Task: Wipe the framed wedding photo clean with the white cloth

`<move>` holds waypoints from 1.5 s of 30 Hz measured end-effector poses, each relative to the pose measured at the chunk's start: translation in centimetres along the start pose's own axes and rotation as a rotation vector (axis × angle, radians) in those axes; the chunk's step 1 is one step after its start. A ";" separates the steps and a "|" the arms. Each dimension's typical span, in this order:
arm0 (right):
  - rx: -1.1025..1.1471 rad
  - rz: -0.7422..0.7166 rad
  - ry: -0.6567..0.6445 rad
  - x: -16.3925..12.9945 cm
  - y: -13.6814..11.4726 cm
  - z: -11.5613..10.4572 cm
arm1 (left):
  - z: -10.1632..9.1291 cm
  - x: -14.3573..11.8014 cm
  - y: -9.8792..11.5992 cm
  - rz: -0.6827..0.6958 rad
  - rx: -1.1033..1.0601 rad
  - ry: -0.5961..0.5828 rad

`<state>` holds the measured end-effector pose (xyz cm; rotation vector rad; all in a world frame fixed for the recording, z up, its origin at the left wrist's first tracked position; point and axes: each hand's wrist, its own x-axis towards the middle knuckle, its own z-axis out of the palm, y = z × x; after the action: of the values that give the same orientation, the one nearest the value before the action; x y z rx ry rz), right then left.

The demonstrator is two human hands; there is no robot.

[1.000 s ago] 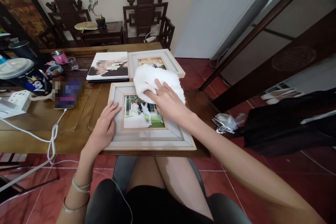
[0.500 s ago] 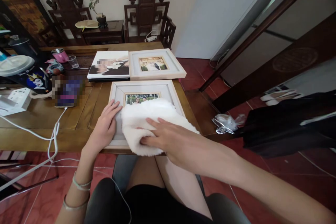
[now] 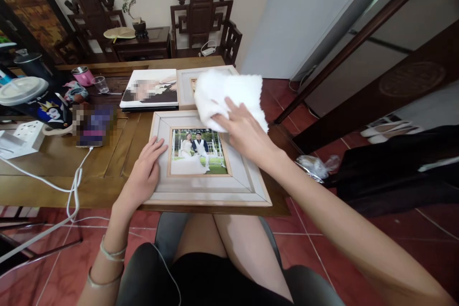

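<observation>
A pale wooden picture frame (image 3: 204,190) lies flat at the table's front edge, with a wedding photo (image 3: 199,150) in its middle. My left hand (image 3: 147,167) rests on the frame's left side, fingers stretched out over the border. In my right hand (image 3: 242,126) is a fluffy white cloth (image 3: 231,91), bunched under and around the fingers. The cloth is over the frame's far right corner and hides part of a second picture frame (image 3: 186,91) behind it. Whether the cloth touches that second frame, I cannot tell.
Left of the second frame lies a photo album (image 3: 148,88). Further left on the wooden table (image 3: 132,143) are a phone (image 3: 95,126) with a white charging cable (image 3: 76,177), a large tumbler (image 3: 32,100), a pink cup (image 3: 82,76), a clear glass (image 3: 101,85) and a power strip (image 3: 25,134).
My right hand has moved the white cloth away from me, from the near part of the frame to its far right corner, uncovering the photo. My left hand has stayed in place.
</observation>
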<state>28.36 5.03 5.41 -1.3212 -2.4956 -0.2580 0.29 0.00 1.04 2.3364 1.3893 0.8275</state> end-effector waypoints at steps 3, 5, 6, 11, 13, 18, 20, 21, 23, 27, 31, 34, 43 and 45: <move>-0.036 -0.129 -0.168 -1.1 -0.9 0.8 | 0.1 0.0 0.0 0.005 -0.011 0.004; -0.052 -0.155 -0.207 -2.0 -2.0 0.6 | 0.1 0.0 0.0 0.010 -0.019 0.005; -0.040 -0.155 -0.220 -2.5 -2.7 0.2 | 0.1 0.0 -0.1 0.011 -0.022 0.006; 0.220 -0.248 -0.365 -5.2 -5.8 -3.3 | 0.1 0.0 -0.1 0.007 -0.021 0.004; 0.318 -0.302 -0.407 -5.9 -6.6 -4.4 | 0.1 0.1 -0.2 0.010 -0.013 0.005; 0.365 -0.242 -0.367 -5.4 -6.3 -3.8 | 0.1 0.1 -0.2 0.019 0.004 0.006; 0.300 -0.190 -0.305 -4.3 -5.1 -2.7 | 0.0 0.1 -0.1 0.015 0.005 0.003; 0.253 -0.170 -0.271 -3.7 -4.4 -2.1 | 0.0 0.1 0.0 0.014 0.004 0.003; 0.143 -0.128 -0.219 -2.4 -3.2 -1.1 | 0.0 0.0 0.1 0.013 -0.003 0.005; -0.030 -0.102 -0.264 -1.0 -2.8 -0.4 | 0.0 -0.1 0.1 0.007 -0.019 0.004; 0.050 -0.161 -0.366 -2.1 -5.2 -2.0 | 0.0 -0.1 -0.1 0.019 -0.012 0.003; 0.203 -0.204 -0.444 -4.2 -6.9 -4.1 | 0.1 0.0 -0.3 0.021 -0.002 0.007; 0.444 -0.180 -0.444 -6.0 -7.0 -6.5 | 0.2 0.0 -0.3 0.025 -0.002 0.012; 0.355 -0.139 -0.416 -4.8 -6.1 -5.2 | 0.1 0.0 -0.2 0.021 -0.006 0.011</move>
<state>26.77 -3.64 8.51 -1.1453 -2.7966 0.4587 0.21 0.08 0.84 2.3497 1.3672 0.8497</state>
